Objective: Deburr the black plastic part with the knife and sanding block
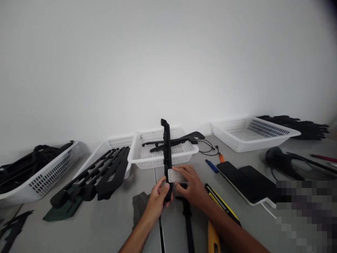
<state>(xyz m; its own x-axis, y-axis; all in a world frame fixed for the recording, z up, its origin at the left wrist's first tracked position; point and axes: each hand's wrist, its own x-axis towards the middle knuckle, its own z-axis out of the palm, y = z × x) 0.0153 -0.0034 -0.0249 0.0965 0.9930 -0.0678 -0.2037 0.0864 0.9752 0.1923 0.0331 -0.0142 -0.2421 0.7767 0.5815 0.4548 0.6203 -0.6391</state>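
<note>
My left hand (157, 199) is closed around the lower end of a long black plastic part (166, 149), which stands nearly upright in front of me. My right hand (191, 186) pinches a small pale rectangular block (176, 175) and presses it to the side of that part, just above my left fingers. What the block is made of I cannot tell. Below my right hand another black part (187, 219) lies on the table. A yellow-and-black utility knife (221, 202) and a yellow handle (213, 235) lie by my right forearm. Next to my left forearm is a grey cloth (139, 205).
Behind my hands a white basket (150, 162) holds black parts. Long black parts (112, 175) lean on a second basket, and a fuller basket (56, 172) stands far left. At right are another basket (263, 141), dark-screened devices (237, 181) and a blue object (212, 166).
</note>
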